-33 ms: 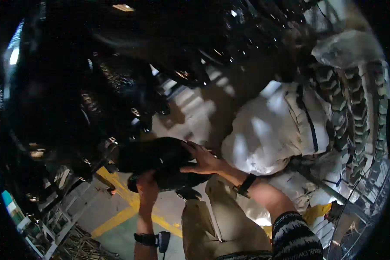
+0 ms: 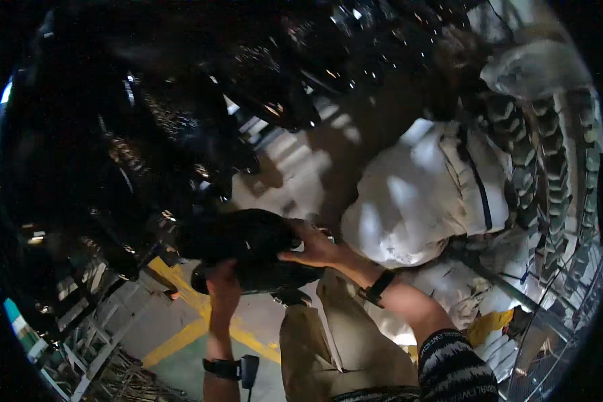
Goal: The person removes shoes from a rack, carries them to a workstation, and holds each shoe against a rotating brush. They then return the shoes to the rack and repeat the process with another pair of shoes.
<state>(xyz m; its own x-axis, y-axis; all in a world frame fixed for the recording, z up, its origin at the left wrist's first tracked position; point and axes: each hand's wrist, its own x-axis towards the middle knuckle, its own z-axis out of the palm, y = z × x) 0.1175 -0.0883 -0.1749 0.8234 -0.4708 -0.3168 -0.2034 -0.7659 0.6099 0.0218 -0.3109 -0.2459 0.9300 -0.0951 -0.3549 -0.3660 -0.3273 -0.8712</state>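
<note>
In front of my legs (image 2: pixel 321 348), both hands grip a black rounded thing (image 2: pixel 248 231) in deep shadow. It shows an upper and a lower lobe, and whether these are two pieces cannot be made out; its kind is too dark to tell. My left hand (image 2: pixel 224 281) is closed on the lower left end, with most of the fingers hidden behind it. My right hand (image 2: pixel 315 246) clasps the right end, thumb on the near side and fingers over the top. A dark band sits on each wrist, the left one with a small black box.
Many dark, shiny shapes (image 2: pixel 167 127) crowd the upper left, close beyond my hands. A bulging white sack (image 2: pixel 422 194) lies to the right, beside rows of stacked greyish-green pieces (image 2: pixel 553 154). Metal framing (image 2: pixel 104 335) stands at lower left, near yellow floor lines (image 2: pixel 181 342).
My left hand has shifted slightly left along the black thing, whose lower left end has also moved a little left. My right hand's fingers have curled slightly further over it.
</note>
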